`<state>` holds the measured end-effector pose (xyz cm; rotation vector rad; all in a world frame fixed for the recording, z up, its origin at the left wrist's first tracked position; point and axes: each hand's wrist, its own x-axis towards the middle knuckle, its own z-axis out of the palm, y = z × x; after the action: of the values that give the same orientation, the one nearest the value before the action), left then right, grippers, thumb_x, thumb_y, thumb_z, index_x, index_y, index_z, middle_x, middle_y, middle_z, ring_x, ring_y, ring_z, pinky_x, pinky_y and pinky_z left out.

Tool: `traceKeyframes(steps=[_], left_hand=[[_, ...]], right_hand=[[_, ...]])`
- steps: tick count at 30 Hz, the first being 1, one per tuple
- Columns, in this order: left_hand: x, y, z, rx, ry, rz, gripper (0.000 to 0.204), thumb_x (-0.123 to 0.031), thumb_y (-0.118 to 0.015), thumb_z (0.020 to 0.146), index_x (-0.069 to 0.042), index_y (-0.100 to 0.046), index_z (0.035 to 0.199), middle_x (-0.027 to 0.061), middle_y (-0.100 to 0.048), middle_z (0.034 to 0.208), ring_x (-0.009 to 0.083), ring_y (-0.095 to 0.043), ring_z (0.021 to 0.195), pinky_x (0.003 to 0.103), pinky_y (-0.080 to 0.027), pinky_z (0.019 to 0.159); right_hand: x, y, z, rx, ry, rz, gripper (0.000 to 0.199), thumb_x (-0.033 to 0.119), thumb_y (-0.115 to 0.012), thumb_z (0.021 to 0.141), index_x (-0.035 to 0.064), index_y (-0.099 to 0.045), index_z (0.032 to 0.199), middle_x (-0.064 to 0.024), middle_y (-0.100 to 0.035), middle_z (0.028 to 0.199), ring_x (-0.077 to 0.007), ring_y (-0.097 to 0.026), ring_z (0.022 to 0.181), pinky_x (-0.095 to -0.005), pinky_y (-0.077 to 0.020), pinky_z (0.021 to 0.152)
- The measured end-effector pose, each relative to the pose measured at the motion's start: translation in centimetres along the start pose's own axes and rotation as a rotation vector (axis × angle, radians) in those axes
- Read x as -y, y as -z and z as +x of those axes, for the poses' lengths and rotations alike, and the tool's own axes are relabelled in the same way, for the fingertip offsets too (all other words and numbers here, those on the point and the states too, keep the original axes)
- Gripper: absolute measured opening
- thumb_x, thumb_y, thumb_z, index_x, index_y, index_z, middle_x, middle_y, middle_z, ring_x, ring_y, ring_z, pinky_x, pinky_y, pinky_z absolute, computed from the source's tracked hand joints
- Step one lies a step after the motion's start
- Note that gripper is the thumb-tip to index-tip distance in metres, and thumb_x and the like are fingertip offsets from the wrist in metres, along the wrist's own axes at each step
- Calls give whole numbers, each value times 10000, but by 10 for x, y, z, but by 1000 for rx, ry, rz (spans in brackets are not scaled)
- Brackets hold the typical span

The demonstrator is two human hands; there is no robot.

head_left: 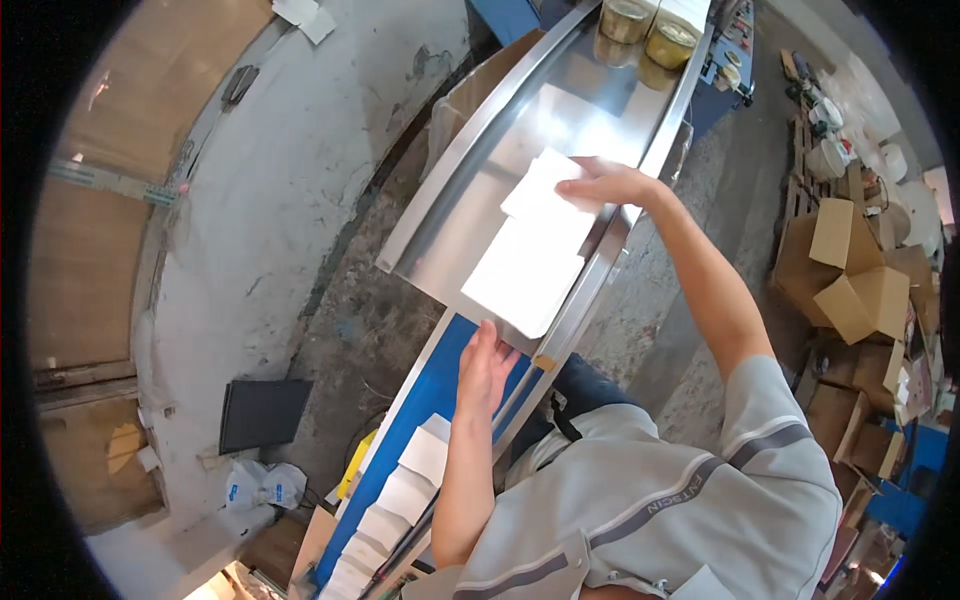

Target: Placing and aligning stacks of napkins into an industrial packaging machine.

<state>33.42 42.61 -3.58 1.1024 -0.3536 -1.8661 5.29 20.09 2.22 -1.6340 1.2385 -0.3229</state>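
Observation:
A bright white flat carton (525,270), or a small stack of them, lies on the sloping metal chute (470,190). Its glare hides any folds or layers. My right hand (608,184) grips the upper end, thumb pressed on the white surface and fingers along the far edge. Just below the near end is my left hand (484,370), over the blue conveyor belt (455,345); its fingers are stretched out and a little apart, with nothing seen in them. Down the belt lies a row of similar white cartons (400,490).
Two round tins (670,45) stand at the chute's far end. Raised metal rails (590,290) edge the chute. Open cardboard boxes (860,290) are piled at the right. A dark flat panel (264,414) and a white plastic bag (265,484) are at the left.

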Motion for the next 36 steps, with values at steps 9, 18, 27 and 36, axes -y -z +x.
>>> traceKeyframes(steps=[9, 18, 27, 36], left_hand=[[13, 26, -19, -268, -127, -87, 583, -265, -649, 935, 42, -429, 1379, 133, -555, 1326, 250, -564, 1197, 396, -455, 1009], [-16, 86, -92, -896, -195, 1016, 687, -349, -807, 755, 75, -488, 1191, 250, -650, 1080, 343, -658, 1009, 391, -509, 893], [60, 152, -49, -750, -144, 926, 845, -515, -769, 749, 117, -470, 1223, 246, -623, 1160, 343, -632, 1059, 386, -504, 880], [61, 178, -36, -698, -101, 478, 938, -596, -645, 849, 23, -319, 1472, 263, -381, 1482, 339, -392, 1373, 372, -324, 1112]], right_hand=[[43, -74, -35, -221, 247, -228, 694, 381, -692, 878, -22, -456, 1392, -244, -538, 1348, -358, -543, 1210, -367, -403, 1037], [62, -287, -97, 212, 94, 408, 613, 382, -582, 964, -40, -445, 1388, -189, -540, 1349, -242, -517, 1240, -346, -407, 1043], [-2, -372, -37, 377, -452, 422, 699, 637, -506, 921, -21, -610, 1133, -98, -672, 1013, -197, -625, 910, -343, -502, 802], [-2, -363, -11, 444, -303, 553, 1009, 686, -491, 899, 18, -100, 1546, -180, -277, 1551, -291, -352, 1380, -365, -340, 1089]])
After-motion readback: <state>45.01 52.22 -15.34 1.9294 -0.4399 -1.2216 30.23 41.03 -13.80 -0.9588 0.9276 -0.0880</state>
